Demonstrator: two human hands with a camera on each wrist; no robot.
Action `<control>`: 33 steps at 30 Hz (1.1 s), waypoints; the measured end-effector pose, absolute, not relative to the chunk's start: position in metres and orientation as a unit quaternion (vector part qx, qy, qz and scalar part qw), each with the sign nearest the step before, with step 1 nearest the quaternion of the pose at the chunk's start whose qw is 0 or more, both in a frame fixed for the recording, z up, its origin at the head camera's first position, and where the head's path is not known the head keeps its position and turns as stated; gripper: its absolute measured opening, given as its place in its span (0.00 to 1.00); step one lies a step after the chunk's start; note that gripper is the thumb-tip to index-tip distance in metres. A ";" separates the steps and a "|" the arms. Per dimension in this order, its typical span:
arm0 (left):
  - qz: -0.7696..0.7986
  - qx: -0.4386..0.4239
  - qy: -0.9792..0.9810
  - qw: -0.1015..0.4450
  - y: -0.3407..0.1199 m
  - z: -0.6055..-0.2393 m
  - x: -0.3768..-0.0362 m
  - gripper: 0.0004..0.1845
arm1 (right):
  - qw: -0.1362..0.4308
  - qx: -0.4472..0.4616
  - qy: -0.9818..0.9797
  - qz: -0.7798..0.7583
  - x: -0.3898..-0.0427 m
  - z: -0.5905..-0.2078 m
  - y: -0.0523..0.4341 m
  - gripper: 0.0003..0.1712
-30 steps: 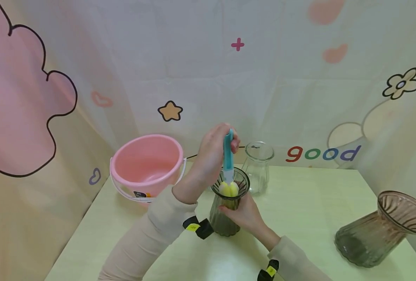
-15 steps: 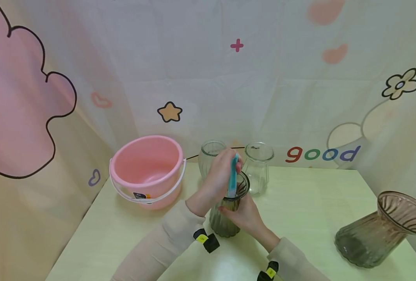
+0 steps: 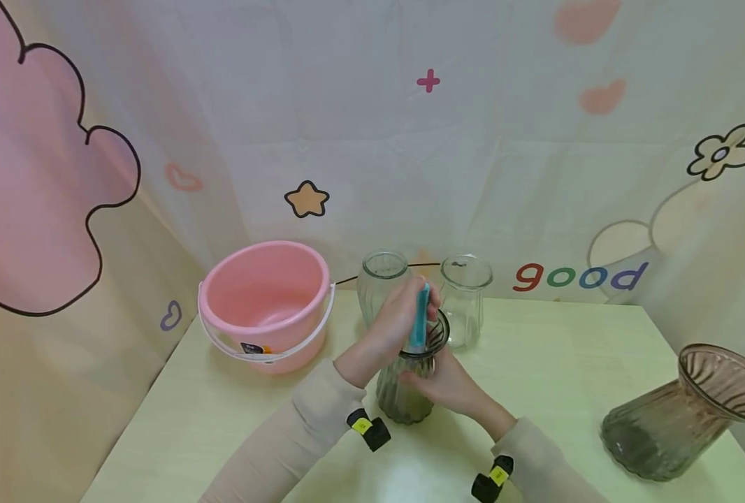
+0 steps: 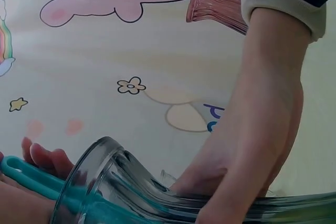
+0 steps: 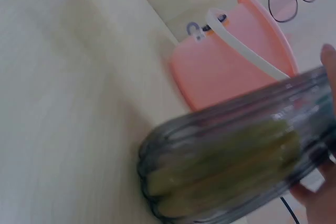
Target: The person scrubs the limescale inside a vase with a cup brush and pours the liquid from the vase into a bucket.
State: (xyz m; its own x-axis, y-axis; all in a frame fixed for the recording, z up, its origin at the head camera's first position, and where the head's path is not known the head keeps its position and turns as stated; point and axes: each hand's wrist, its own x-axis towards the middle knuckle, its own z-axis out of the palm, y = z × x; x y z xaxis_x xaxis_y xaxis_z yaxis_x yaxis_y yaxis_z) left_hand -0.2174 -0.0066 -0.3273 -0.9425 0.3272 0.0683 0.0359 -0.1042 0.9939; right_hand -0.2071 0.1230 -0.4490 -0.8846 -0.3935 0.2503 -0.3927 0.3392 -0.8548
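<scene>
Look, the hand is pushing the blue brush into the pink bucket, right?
Not quite. The left hand pushes the blue brush into the dark glass vase, which the right hand holds. The pink bucket stands apart to the side. The head view shows it.

Your left hand (image 3: 393,323) curls tight just above the ribbed vase (image 3: 404,391), wrist angled down, while your right hand (image 3: 446,384) wraps its side from the right, forearm low.
</scene>
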 end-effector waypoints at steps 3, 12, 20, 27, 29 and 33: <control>0.726 0.144 0.664 0.104 -0.007 -0.327 -0.217 0.18 | 0.021 -0.246 0.823 -0.512 -0.209 -0.448 0.127 0.38; 0.687 0.235 0.686 0.059 -0.010 -0.309 -0.211 0.22 | -0.015 -0.259 0.824 -0.504 -0.211 -0.449 0.125 0.34; 0.684 0.270 0.678 0.010 -0.022 -0.258 -0.207 0.18 | -0.025 -0.229 0.831 -0.507 -0.213 -0.449 0.123 0.42; 0.715 0.257 0.651 -0.011 -0.022 -0.249 -0.210 0.20 | -0.032 -0.216 0.834 -0.507 -0.212 -0.451 0.120 0.42; 0.719 0.253 0.648 -0.013 -0.021 -0.249 -0.209 0.21 | -0.035 -0.213 0.833 -0.509 -0.211 -0.451 0.120 0.42; 0.726 0.249 0.641 -0.017 -0.019 -0.252 -0.208 0.22 | -0.043 -0.211 0.837 -0.503 -0.209 -0.452 0.119 0.42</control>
